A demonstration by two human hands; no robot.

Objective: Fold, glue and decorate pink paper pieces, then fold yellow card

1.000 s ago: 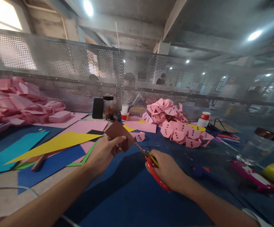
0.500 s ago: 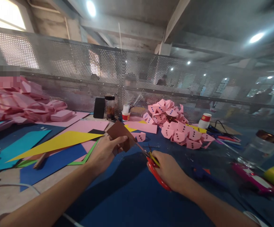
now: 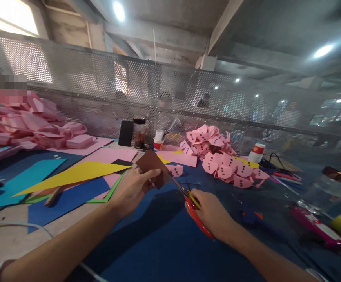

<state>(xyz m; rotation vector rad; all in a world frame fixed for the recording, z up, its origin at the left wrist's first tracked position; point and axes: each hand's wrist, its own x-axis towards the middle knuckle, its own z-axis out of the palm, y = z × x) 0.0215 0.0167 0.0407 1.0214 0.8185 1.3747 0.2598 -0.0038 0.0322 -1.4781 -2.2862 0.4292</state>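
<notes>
**Red-handled scissors (image 3: 199, 222) meet a flat brown sheet of paper (image 3: 151, 165) above the blue-covered table (image 3: 161, 246)**

Your left hand (image 3: 133, 190) is closed on the brown sheet, your thumb lying along its near face and your fingers curled behind it. You hold the sheet tilted and raised, its upper part standing clear of your grip. Your right hand (image 3: 210, 209) is wrapped around the scissors' handles, and the blades point up and to your left, reaching the sheet's right edge. You cannot tell from here how far they go into the paper.

Just past the sheet's right corner lies a small pink paper piece with dark dots (image 3: 176, 170). Farther back, beyond your right hand, pink folded paper shapes with dark dots (image 3: 222, 168) sit heaped together. To the left of your left hand, a long pointed yellow paper sheet (image 3: 76, 175) overlaps a dark blue paper sheet (image 3: 70, 199), with a turquoise paper strip (image 3: 35, 178) farther left. Near the perforated metal screen (image 3: 100, 90) stand an upright black rectangular object (image 3: 126, 134), a dark-lidded clear jar (image 3: 139, 134) and a red-and-white paper cup (image 3: 158, 145).
</notes>
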